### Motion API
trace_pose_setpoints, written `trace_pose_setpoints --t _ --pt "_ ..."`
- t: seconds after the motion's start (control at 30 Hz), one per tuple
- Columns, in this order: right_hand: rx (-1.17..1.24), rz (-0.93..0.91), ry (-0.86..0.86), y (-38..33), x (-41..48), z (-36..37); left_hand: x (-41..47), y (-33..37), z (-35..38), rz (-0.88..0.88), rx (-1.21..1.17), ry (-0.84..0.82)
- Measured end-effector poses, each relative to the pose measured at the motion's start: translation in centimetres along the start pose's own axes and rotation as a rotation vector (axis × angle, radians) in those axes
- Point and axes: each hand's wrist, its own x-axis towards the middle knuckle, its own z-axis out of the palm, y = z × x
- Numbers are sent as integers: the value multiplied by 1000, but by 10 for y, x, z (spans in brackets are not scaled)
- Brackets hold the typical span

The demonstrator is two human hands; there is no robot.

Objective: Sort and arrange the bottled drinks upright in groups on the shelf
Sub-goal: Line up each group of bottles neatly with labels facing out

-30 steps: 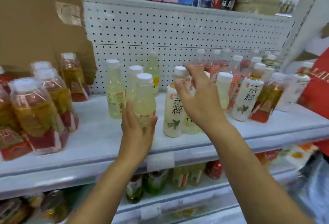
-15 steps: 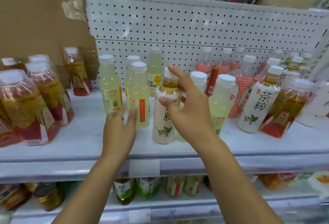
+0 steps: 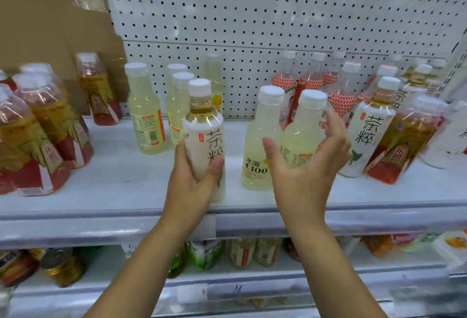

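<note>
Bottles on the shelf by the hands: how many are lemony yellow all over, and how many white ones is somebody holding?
pale yellow bottles: 6
white tea bottle, gripped by the left hand: 1
Total: 7
</note>
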Motion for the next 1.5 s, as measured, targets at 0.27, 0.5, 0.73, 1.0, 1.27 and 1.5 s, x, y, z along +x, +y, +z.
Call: trace_pose_setpoints --t 0.27,0.5,0.73,1.0,1.27,1.5 --pt "-37 279 -373 23 7 38 -4 -2 -7 34 -177 243" --pt "-6 247 -629 19 25 79 -2 -2 -14 -2 -187 188" --pt "236 461 -634 -21 6 29 5 5 -16 -53 -160 -107" --pt "458 657 -449 -15 3 -45 23 41 29 -90 -112 -714" --pt "510 665 -123 34 20 -121 5 61 123 -136 -67 -904" --pt "262 575 133 117 101 -201 31 39 227 40 102 -437"
